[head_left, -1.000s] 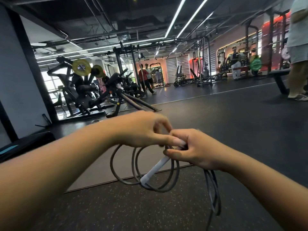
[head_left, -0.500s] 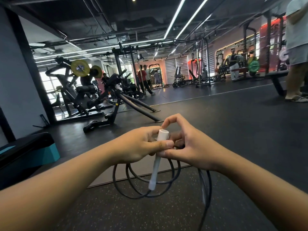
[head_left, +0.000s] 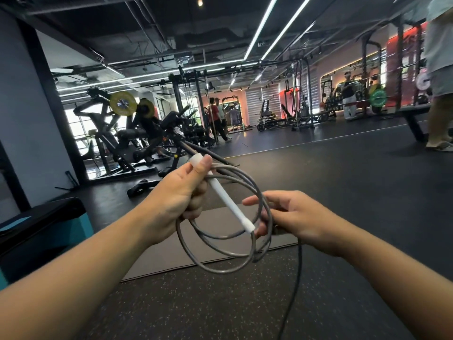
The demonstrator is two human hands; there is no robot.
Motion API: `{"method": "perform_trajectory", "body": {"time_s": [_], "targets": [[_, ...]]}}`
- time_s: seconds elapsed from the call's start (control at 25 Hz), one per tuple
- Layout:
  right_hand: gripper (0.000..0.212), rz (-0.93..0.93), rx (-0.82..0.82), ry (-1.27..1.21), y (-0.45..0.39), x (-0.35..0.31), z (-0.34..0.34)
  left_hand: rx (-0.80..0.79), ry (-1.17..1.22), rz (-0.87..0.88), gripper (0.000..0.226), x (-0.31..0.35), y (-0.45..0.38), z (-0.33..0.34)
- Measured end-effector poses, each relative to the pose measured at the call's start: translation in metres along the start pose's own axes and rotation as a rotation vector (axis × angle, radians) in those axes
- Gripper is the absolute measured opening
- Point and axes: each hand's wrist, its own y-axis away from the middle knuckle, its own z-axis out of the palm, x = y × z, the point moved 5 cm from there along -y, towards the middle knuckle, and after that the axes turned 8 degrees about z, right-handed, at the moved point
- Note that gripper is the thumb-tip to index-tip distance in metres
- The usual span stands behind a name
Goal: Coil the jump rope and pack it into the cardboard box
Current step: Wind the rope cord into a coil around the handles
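- The left hand (head_left: 182, 196), at the centre of the frame, is closed around the top of the coiled jump rope (head_left: 221, 244); its thumb presses on the upper end of the white handle (head_left: 224, 197).
- The white handle slants down and to the right from that thumb, crossing the middle of the coil, and its lower end lies just beside the fingers of the right hand (head_left: 291, 215).
- The rope's grey loops hang below and to the right of the left hand, forming a rough ring between the two hands.
- The right hand, right of centre, is loosely curled with the index finger stretched out leftwards; the lower fingers pinch the right side of the loops.
- A single loose strand drops from under the right hand towards the lower edge of the frame.
- No cardboard box shows anywhere.
- Under the hands lies a grey mat (head_left: 171, 253) on dark speckled floor (head_left: 220, 307), with open floor to the right and below.
- A black and teal bench (head_left: 41, 231) sits at the left edge; weight machines (head_left: 127, 133) stand in the upper left.
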Motion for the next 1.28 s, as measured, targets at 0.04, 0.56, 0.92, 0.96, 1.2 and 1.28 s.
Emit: {"method": "perform_trajectory", "body": {"time_s": [0.04,0.56,0.92,0.96,1.2,1.28], "targets": [[0.022,0.029,-0.045,-0.291,0.002,0.003,0.001,0.048,0.069,0.004,0.034,0.0,-0.001,0.0],[0.035,0.032,0.15,-0.522,0.006,0.006,0.031,0.52,0.483,0.007,0.036,-0.026,0.014,0.022],[0.048,0.084,0.141,-0.257,0.008,-0.005,0.013,0.407,-0.217,-0.099,0.108,-0.039,0.032,-0.001],[0.044,0.086,0.127,-0.237,0.008,-0.007,0.012,0.381,-0.416,-0.09,0.108,-0.036,0.03,-0.006],[0.031,0.032,0.063,0.028,0.008,-0.018,0.007,-0.204,-0.897,0.27,0.074,0.025,0.003,0.029],[0.03,-0.002,0.039,0.142,0.007,-0.023,0.009,-0.461,-1.022,0.219,0.06,0.038,-0.014,0.05]]}}
